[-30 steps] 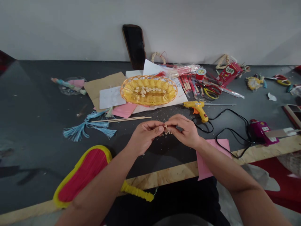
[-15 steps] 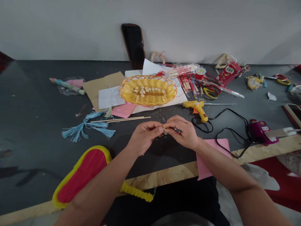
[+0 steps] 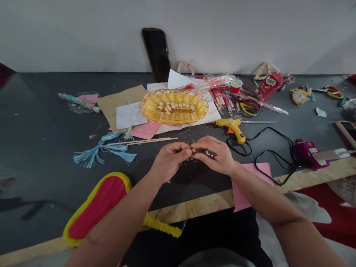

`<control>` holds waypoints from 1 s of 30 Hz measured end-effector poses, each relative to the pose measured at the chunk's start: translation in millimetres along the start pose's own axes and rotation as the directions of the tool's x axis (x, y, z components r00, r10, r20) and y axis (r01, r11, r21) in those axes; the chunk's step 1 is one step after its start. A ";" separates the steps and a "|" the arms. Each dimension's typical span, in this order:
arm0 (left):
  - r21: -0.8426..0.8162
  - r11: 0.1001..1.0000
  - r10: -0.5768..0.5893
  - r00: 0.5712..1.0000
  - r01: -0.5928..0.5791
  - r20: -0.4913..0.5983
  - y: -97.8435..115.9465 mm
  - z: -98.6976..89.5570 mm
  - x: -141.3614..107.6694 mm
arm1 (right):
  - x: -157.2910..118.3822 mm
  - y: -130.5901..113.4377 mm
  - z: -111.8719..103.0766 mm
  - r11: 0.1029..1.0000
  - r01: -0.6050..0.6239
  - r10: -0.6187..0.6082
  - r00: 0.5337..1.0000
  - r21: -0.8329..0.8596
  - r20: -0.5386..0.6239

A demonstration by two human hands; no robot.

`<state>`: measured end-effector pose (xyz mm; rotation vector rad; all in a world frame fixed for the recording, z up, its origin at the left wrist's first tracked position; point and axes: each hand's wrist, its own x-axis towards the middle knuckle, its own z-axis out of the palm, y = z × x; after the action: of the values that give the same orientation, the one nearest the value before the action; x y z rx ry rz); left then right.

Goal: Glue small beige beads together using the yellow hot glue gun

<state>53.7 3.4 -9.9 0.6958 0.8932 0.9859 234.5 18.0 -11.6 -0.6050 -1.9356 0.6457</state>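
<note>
My left hand (image 3: 174, 157) and my right hand (image 3: 215, 154) meet over the dark table, fingertips close together. Between them they pinch a small pale, bumpy piece (image 3: 194, 150), mostly covered by the fingers. Pale bits show through the gap between my right thumb and forefinger. Beyond the hands, a yellow woven basket (image 3: 175, 119) holds several small whitish flower-like clusters. Two thin wooden sticks (image 3: 150, 141) lie left of my left hand. To the right of my right hand rests a yellow glue gun (image 3: 236, 129).
A red fan-shaped piece with yellow edging (image 3: 101, 207) lies under my left forearm; a blue tassel (image 3: 101, 150) lies behind it. Black cord (image 3: 278, 129) loops at the right near a purple box (image 3: 307, 155). Scissors (image 3: 250, 107) and a propped phone (image 3: 157, 53) stand farther back.
My right thumb and forefinger have parted a little behind their tips, so pale bits show in the gap. Both hands stay together in nearly the same place.
</note>
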 end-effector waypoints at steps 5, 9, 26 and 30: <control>0.015 1.000 0.011 1.000 -0.011 0.022 0.4 -0.7 -0.3 | 0.1 0.8 0.2 1.000 -0.002 0.002 1.000 -0.007 -0.017; 0.013 1.000 0.014 1.000 -0.014 0.019 -0.1 -1.3 -0.6 | 0.1 0.8 0.0 1.000 -0.012 0.012 0.999 -0.011 -0.033; 0.080 0.994 0.071 0.997 -0.074 0.039 -4.9 -3.9 1.6 | -1.4 0.5 3.5 1.000 -0.020 0.020 1.000 0.011 -0.023; -0.021 0.999 0.034 0.999 -0.033 0.036 -4.1 -0.4 0.7 | -2.3 -1.6 2.7 0.999 -0.048 0.049 0.999 0.022 -0.014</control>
<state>55.2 2.4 -13.8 0.7115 0.8414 1.0079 232.8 14.9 -13.1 -0.6434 -1.9029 0.6896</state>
